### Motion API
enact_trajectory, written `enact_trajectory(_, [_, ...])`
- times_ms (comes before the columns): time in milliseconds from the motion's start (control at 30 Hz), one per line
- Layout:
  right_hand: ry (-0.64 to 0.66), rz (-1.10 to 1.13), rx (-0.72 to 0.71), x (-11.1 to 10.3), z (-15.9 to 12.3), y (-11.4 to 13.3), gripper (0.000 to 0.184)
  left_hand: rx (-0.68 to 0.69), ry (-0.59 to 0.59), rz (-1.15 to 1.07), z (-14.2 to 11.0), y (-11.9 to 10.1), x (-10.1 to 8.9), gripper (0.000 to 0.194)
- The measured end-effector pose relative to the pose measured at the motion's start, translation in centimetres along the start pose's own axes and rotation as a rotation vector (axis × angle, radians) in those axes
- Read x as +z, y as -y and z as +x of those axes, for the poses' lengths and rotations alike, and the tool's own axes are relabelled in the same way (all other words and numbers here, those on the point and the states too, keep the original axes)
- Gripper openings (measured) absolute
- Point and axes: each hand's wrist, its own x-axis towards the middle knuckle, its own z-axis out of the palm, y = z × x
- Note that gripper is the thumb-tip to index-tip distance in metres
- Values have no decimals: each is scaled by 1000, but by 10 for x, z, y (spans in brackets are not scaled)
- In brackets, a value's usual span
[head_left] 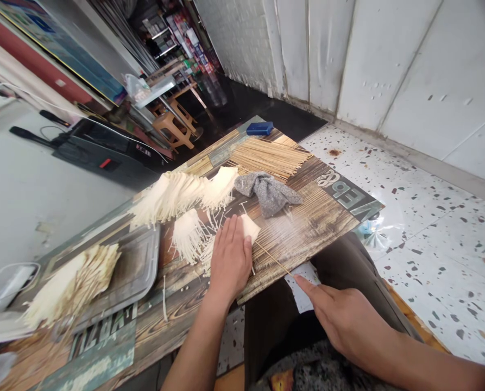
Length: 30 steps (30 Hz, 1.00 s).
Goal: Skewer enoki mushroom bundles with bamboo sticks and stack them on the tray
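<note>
My left hand [231,258] lies flat with its fingers stretched out over a bunch of enoki mushrooms [250,228], pressing it to the table. Between the fingertips of my right hand [344,312] is a thin bamboo skewer [275,259]. Its far end meets the bunch beside my left thumb; how deep it goes in is hidden. Left of my left hand lies a smaller enoki clump [188,234], and behind it a long row of enoki bunches [177,193]. Skewered enoki [79,277] are stacked at the left on a clear plastic tray [146,271].
A grey cloth [269,194] lies just beyond my hands, before a heap of bamboo skewers [270,156]. A blue box [259,128] sits at the table's far end. Loose enoki stems are scattered on the wooden table [299,225]. Stools [171,127] stand farther back.
</note>
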Motion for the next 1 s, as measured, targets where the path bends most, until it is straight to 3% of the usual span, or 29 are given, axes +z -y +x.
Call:
enact_trajectory(367, [33, 40, 37, 9, -1, -1, 58, -26, 21, -1, 1, -4, -1, 51])
enact_trajectory(733, [77, -75, -2, 10, 9, 4, 49, -24, 34, 17, 4, -4, -1, 51])
enact_trajectory(933, [127, -98, 31, 8, 9, 4, 51, 3, -123, 121, -14, -14, -16, 53])
enact_trajectory(1000, [110, -101, 18, 9, 8, 3, 52, 48, -110, 142, -22, -13, -19, 55])
